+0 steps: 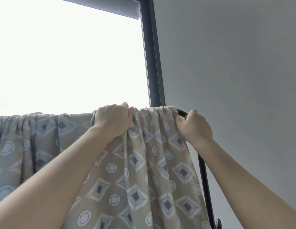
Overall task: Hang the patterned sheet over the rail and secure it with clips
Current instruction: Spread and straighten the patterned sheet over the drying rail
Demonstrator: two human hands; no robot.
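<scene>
A beige patterned sheet (144,171) with diamonds and circles hangs draped over a black rail (182,112), bunched in folds along the top. My left hand (113,120) grips the sheet at the rail's top, fingers curled over the fabric. My right hand (196,127) pinches the sheet's right edge beside the rail's curved corner. The rail bends down into a black upright (204,176) on the right. No clips show in view.
A bright window (69,63) with a dark frame (152,63) stands behind the rail. A rolled blind (124,9) sits at its top. A plain grey wall (235,63) fills the right side.
</scene>
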